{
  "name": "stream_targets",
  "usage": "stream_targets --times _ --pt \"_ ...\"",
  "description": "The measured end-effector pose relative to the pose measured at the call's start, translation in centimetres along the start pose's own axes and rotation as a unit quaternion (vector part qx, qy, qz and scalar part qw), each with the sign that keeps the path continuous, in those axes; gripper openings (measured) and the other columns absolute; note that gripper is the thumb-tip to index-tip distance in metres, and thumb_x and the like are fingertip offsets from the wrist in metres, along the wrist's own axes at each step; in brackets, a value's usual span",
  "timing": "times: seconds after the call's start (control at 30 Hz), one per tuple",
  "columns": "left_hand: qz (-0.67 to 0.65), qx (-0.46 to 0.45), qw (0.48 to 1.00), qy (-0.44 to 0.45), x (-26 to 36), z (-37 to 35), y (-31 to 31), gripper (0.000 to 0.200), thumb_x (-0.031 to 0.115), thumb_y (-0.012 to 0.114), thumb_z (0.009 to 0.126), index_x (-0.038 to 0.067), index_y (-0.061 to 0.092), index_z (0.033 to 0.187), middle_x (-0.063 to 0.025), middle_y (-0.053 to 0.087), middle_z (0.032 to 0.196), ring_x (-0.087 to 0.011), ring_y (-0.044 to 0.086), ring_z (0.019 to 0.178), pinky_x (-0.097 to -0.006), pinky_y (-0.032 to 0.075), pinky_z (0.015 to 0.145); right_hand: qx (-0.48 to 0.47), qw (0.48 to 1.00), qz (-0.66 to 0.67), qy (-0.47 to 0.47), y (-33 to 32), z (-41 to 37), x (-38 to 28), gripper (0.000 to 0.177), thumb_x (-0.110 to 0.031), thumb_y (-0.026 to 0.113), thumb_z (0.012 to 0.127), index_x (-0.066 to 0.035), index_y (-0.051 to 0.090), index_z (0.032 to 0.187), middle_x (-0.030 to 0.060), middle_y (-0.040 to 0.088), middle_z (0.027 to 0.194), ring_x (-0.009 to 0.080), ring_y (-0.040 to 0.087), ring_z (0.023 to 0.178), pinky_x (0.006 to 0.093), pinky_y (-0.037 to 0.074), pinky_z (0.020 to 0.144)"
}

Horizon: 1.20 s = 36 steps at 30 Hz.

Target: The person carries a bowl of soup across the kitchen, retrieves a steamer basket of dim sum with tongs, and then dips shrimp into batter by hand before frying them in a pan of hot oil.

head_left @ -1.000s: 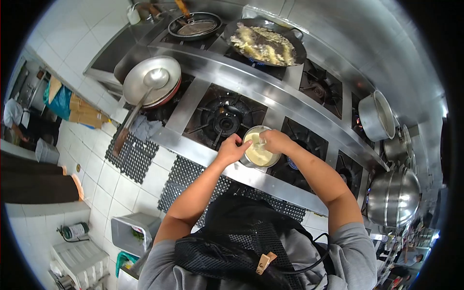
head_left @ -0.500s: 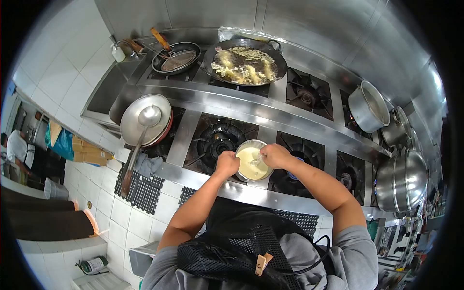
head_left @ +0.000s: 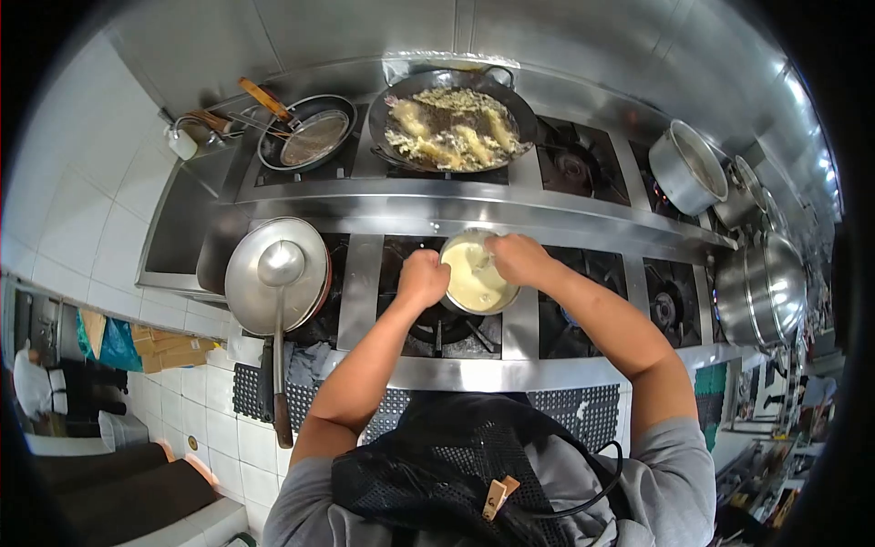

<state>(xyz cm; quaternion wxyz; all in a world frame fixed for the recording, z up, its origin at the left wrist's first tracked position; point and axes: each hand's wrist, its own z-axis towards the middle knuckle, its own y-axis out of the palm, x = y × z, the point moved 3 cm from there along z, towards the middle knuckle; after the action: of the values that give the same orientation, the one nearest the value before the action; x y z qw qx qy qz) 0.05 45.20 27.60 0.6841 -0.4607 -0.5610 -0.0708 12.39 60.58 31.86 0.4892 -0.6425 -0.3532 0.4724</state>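
Note:
A round metal bowl (head_left: 481,312) of pale yellow batter (head_left: 470,284) is held just above the front range. My left hand (head_left: 423,279) is closed on its left rim. At the bowl's upper right, my right hand (head_left: 518,260) is closed around a utensil (head_left: 483,263) dipped in the batter. My fingers hide its handle, and its kind cannot be made out. Behind the bowl, a wide black wok (head_left: 451,123) on the rear range holds oil with long battered pieces (head_left: 469,143) frying among loose crumbs.
At left, a ladle (head_left: 281,264) rests across a wide metal pan (head_left: 241,296), its handle jutting past the front edge. A strainer (head_left: 315,139) lies in a black pan (head_left: 273,155). Several pots, including an aluminium one (head_left: 685,173), stand at right. Another person (head_left: 38,383) is far left.
The bowl and both my hands have shifted back toward the rear range. The utensil has moved toward the bowl's far side. My view has also turned slightly.

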Motion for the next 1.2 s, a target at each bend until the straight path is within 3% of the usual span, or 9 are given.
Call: stream_targets --times 0.2,0.43,0.6,0.7,0.77,0.83,1.0,1.07,1.2 --pt "0.027 -0.033 0.999 0.012 -0.1 2.3 -1.5 0.023 0.017 0.059 0.073 -0.002 0.056 0.062 -0.0247 0.06 0.067 -0.0415 0.061 0.066 -0.0468 0.048 0.064 -0.112 0.987 -0.116 -0.003 1.3 3.3 -1.5 0.016 -0.008 0.058 0.079 -0.001 0.07 0.086 0.0191 0.07 0.089 0.0347 0.069 0.086 0.0447 0.056 0.071" --pt "0.019 -0.032 0.999 -0.004 0.3 2.4 -1.8 0.023 0.018 0.058 0.074 -0.002 0.056 0.062 -0.0236 0.06 0.067 -0.0401 0.061 0.066 -0.0462 0.048 0.064 -0.102 0.987 -0.119 0.022 2.8 4.0 -2.4 0.018 -0.008 0.055 0.081 -0.001 0.071 0.085 0.0177 0.07 0.091 0.0338 0.069 0.088 0.0437 0.055 0.075" --pt "0.012 -0.008 0.999 -0.036 0.7 1.6 -2.0 0.023 0.018 0.058 0.075 -0.002 0.057 0.064 -0.0238 0.061 0.068 -0.0394 0.061 0.066 -0.0455 0.048 0.066 0.008 0.999 0.03 -0.01 2.4 4.3 -1.7 0.016 -0.007 0.057 0.078 -0.005 0.071 0.086 0.0191 0.068 0.087 0.0363 0.067 0.087 0.0454 0.053 0.077" --pt "0.011 0.003 0.999 -0.048 0.4 1.5 -1.8 0.023 0.018 0.058 0.075 -0.002 0.057 0.064 -0.0238 0.061 0.069 -0.0392 0.061 0.067 -0.0454 0.048 0.066 -0.007 0.996 0.059 -0.061 2.3 4.3 -1.6 0.014 -0.01 0.06 0.079 -0.006 0.069 0.089 0.0202 0.067 0.087 0.0388 0.065 0.085 0.0474 0.051 0.076" --pt "0.016 0.027 0.999 -0.027 0.4 1.5 -2.0 0.02 0.008 0.058 0.078 -0.004 0.056 0.061 -0.0131 0.06 0.057 -0.0198 0.062 0.05 -0.0349 0.05 0.047 0.006 0.992 0.076 -0.096 1.8 4.4 -1.6 0.014 -0.01 0.061 0.079 -0.006 0.069 0.089 0.0207 0.066 0.085 0.0387 0.065 0.084 0.0471 0.051 0.076" --pt "0.005 0.031 0.999 -0.03 0.3 1.6 -2.6 0.02 0.008 0.058 0.078 -0.004 0.056 0.061 -0.0124 0.06 0.058 -0.0193 0.062 0.05 -0.034 0.051 0.046 0.022 0.987 0.093 -0.128 0.9 4.9 -1.5 0.014 -0.011 0.062 0.078 -0.006 0.069 0.089 0.0211 0.066 0.084 0.0385 0.065 0.083 0.0467 0.051 0.076" --pt "-0.121 0.019 0.988 -0.093 3.0 1.6 -5.7 0.024 0.009 0.057 0.079 -0.001 0.052 0.058 -0.0149 0.059 0.057 -0.0236 0.059 0.047 -0.0377 0.049 0.048 0.008 0.977 0.107 -0.186 -8.7 5.8 -3.5 0.015 -0.01 0.063 0.079 -0.005 0.071 0.09 0.0191 0.067 0.086 0.0364 0.066 0.082 0.0448 0.051 0.077" --pt "-0.143 0.025 0.987 -0.073 3.5 2.5 -7.0 0.024 0.006 0.056 0.081 -0.001 0.052 0.058 -0.0114 0.059 0.057 -0.0185 0.058 0.044 -0.0327 0.048 0.041 0.018 0.972 0.094 -0.215 -13.3 6.2 -4.8 0.016 -0.004 0.063 0.08 -0.003 0.07 0.094 0.0201 0.068 0.088 0.0335 0.067 0.081 0.0392 0.052 0.075" --pt "-0.194 0.024 0.978 -0.071 5.3 4.4 -10.0 0.018 0.006 0.057 0.081 -0.002 0.057 0.064 -0.0082 0.058 0.061 -0.0157 0.058 0.051 -0.0318 0.052 0.044 0.072 0.968 0.095 -0.22 -19.7 8.0 -6.2 0.014 -0.004 0.063 0.083 -0.003 0.071 0.094 0.0176 0.069 0.088 0.0311 0.067 0.08 0.0372 0.052 0.075"
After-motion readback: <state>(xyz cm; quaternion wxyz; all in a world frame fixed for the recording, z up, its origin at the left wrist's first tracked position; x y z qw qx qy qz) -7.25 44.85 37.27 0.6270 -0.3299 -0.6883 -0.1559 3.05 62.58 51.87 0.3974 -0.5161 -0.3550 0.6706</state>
